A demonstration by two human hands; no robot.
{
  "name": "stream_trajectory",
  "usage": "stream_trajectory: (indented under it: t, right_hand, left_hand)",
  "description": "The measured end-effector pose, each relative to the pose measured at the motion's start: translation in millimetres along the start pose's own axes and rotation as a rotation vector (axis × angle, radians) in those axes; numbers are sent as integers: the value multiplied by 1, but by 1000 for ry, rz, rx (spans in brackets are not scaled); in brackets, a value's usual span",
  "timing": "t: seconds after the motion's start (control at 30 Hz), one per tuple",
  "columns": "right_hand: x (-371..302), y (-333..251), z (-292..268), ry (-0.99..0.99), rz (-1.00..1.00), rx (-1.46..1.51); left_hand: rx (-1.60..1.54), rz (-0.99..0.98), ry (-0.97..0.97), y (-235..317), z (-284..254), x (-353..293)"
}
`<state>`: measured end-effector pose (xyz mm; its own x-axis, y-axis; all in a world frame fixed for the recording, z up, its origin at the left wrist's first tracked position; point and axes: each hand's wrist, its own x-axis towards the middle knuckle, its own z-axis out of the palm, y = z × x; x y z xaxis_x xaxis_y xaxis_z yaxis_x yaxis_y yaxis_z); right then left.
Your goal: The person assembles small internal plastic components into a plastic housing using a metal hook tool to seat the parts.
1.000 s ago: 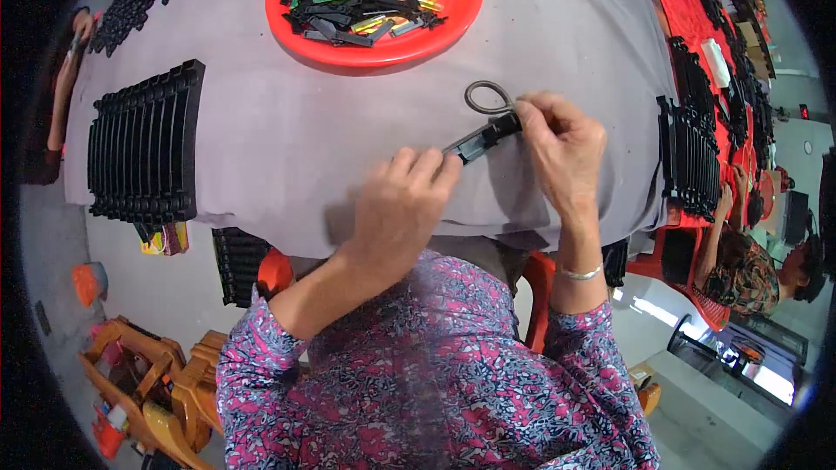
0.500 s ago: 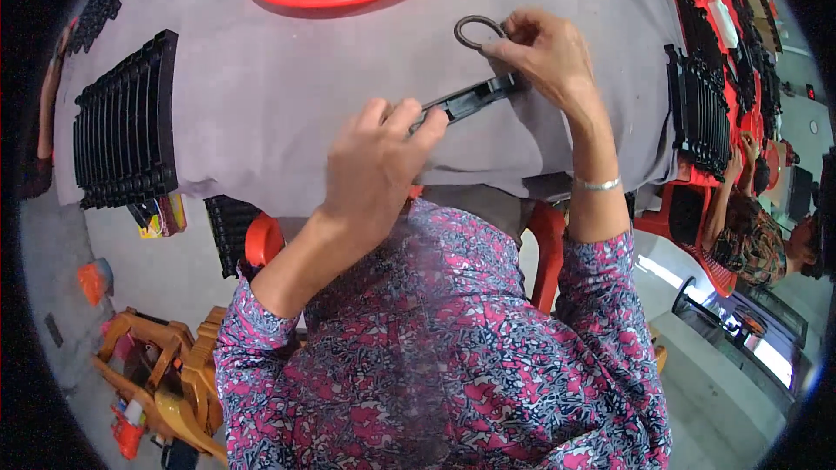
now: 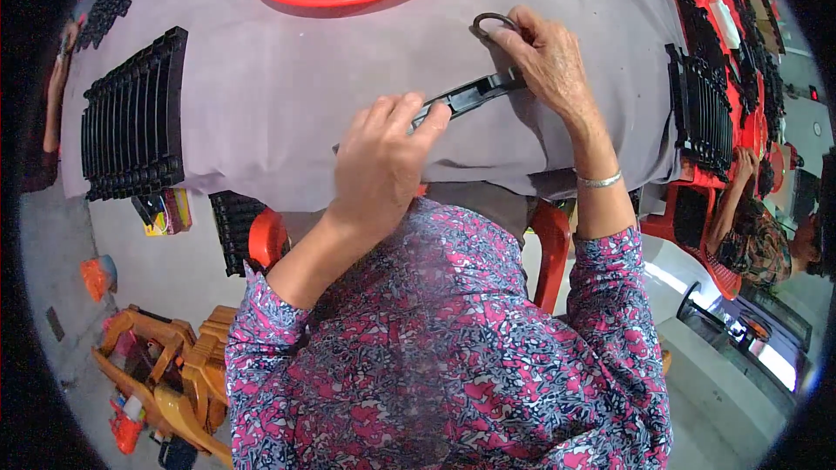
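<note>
Grey cloth-covered desk (image 3: 287, 113); round red plastic tray (image 3: 348, 7), upper centre. Left hand (image 3: 379, 157): fingers grip long black plastic strip (image 3: 470, 97). Right hand (image 3: 556, 65): fingers pinch dark round ring (image 3: 493, 16).

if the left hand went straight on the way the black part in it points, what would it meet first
Most likely the right hand, by the far end of the black part, though depth there is hard to judge.

Fairly bright light casts soft shadows on the cloth (image 3: 287, 96); edges bend near black corners.
</note>
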<state>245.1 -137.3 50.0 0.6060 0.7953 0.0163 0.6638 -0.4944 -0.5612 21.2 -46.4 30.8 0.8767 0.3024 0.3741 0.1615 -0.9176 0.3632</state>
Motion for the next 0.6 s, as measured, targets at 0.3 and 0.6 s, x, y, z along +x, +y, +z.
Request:
stream_trajectory:
  t: [0.3,0.6]
  right_hand:
    - [-20,-53,-51,-87,-287,1502]
    - [-25,-80,-5,81,-169,1563]
  left_hand:
    - [-11,-12,-25,2,-2,1]
    - [-31,14,-71,-1,-4,1]
